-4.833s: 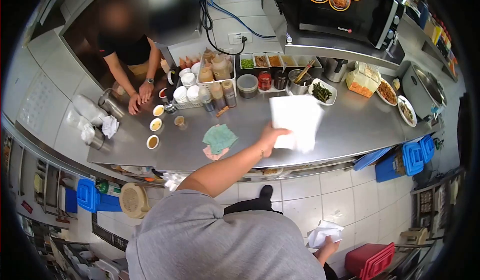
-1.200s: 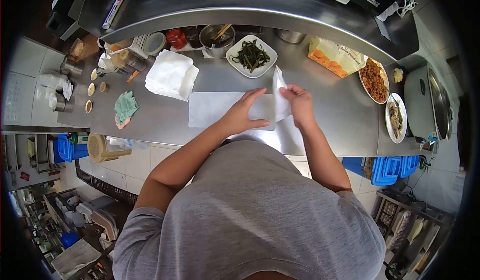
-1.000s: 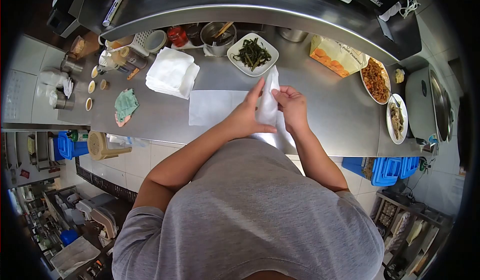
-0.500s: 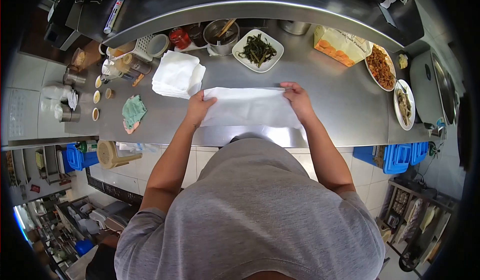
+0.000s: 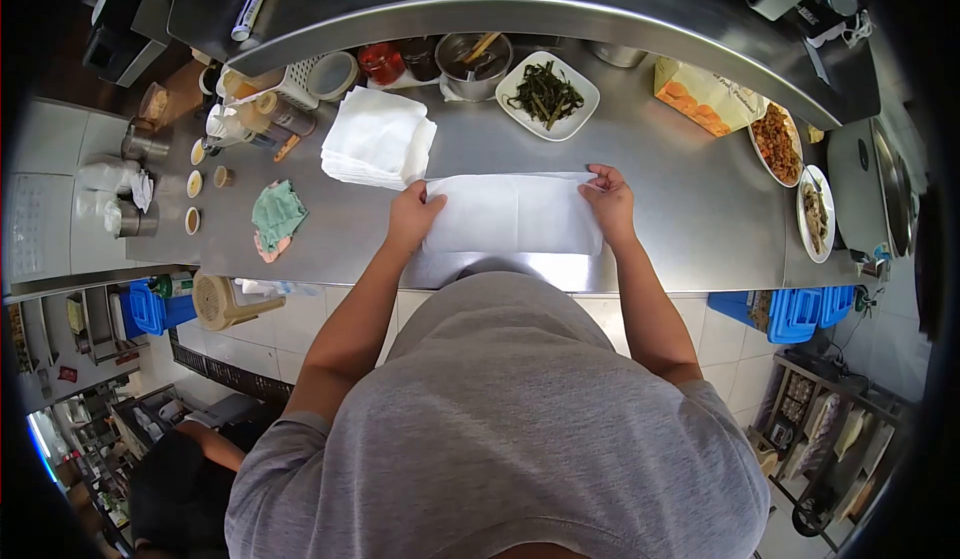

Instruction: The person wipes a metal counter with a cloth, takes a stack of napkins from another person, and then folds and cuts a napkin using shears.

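A white paper sheet [image 5: 512, 215], doubled over along its far side and with a crease across its middle, is held between my hands near the front of the steel counter. My left hand [image 5: 414, 217] pinches its left end, thumb on top. At the far right corner, my right hand [image 5: 609, 205] grips the paper between thumb and fingers. Just beyond my left hand lies a stack of white paper sheets [image 5: 378, 137]. Behind the held sheet stands a square white plate [image 5: 588, 109] of dark green cooked vegetables [image 5: 544, 97].
A green cloth [image 5: 279, 211] lies at the left, near small sauce cups [image 5: 193, 221]. A pot [image 5: 474, 69] stands at the back under the shelf edge [image 5: 520, 1]. On the right are a printed paper bag [image 5: 708, 97] and dishes of food [image 5: 775, 144]. Another person [image 5: 190, 489] is behind, lower left.
The view has shifted slightly, so counter items sit farther right. The held paper now lies flatter, showing its crease. Another person has come further into view at lower left.
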`<state>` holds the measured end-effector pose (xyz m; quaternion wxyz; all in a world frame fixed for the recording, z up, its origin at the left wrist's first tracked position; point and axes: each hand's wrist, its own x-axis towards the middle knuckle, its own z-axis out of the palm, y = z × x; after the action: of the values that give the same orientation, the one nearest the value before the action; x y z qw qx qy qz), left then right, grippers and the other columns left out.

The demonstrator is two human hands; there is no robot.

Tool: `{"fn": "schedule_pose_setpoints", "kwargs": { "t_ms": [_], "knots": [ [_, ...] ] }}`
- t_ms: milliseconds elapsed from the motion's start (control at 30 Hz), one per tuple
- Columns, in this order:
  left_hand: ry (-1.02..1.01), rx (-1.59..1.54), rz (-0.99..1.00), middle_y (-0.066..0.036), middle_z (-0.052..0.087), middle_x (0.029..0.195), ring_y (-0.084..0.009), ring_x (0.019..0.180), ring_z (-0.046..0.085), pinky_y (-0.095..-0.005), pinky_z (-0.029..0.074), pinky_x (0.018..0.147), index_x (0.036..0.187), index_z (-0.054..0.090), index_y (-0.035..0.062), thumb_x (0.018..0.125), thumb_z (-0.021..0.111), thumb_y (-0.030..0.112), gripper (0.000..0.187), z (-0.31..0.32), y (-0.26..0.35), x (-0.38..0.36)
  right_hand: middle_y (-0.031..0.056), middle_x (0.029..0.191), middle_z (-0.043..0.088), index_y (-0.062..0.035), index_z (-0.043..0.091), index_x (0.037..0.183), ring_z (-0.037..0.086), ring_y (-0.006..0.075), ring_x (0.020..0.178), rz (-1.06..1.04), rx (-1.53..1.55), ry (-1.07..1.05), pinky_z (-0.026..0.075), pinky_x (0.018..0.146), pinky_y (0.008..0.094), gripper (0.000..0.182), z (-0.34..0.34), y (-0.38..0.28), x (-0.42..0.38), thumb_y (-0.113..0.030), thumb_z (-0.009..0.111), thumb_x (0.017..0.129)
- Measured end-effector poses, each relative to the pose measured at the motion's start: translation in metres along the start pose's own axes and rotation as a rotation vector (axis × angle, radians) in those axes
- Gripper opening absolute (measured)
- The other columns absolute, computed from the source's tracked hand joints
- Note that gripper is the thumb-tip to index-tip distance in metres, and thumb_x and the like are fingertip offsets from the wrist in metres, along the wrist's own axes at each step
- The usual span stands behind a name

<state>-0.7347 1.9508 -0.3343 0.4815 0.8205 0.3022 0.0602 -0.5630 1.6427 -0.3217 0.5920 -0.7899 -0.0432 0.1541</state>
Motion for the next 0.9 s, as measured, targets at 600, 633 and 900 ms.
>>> {"fn": "schedule_pose_setpoints", "kwargs": {
  "t_ms": [600,633,900],
  "knots": [
    [0.028,0.275,0.044,-0.024,0.062,0.074,-0.0404,0.071,0.062,-0.0449,0.048,0.064,0.079,0.056,-0.0050,0.075,0.066,0.019,0.027,-0.012,0.029,-0.009,0.0000,0.078,0.058,-0.0026,0.061,0.087,0.052,0.0091,0.070,-0.002,-0.058,0.079,0.045,0.066,0.0218,0.020,0.006,0.006,0.010,-0.003,0.075,0.073],
    [0.033,0.249,0.043,-0.025,0.063,0.075,-0.0406,0.072,0.062,-0.0448,0.048,0.065,0.079,0.056,-0.0051,0.075,0.066,0.019,0.026,-0.011,0.027,-0.009,0.0001,0.078,0.058,-0.0026,0.061,0.086,0.052,0.0092,0.070,-0.002,-0.053,0.111,0.045,0.065,0.0220,0.019,0.008,0.004,0.008,-0.004,0.075,0.073],
    [0.043,0.252,0.034,-0.026,0.063,0.079,-0.0413,0.077,0.063,-0.0449,0.049,0.068,0.082,0.057,-0.0049,0.075,0.067,0.018,0.026,-0.009,0.023,-0.004,0.0020,0.079,0.061,-0.0033,0.062,0.088,0.054,0.0112,0.070,-0.002,-0.126,0.150,0.046,0.066,0.0240,0.019,0.012,-0.001,0.010,-0.005,0.074,0.073]
  ]
}}
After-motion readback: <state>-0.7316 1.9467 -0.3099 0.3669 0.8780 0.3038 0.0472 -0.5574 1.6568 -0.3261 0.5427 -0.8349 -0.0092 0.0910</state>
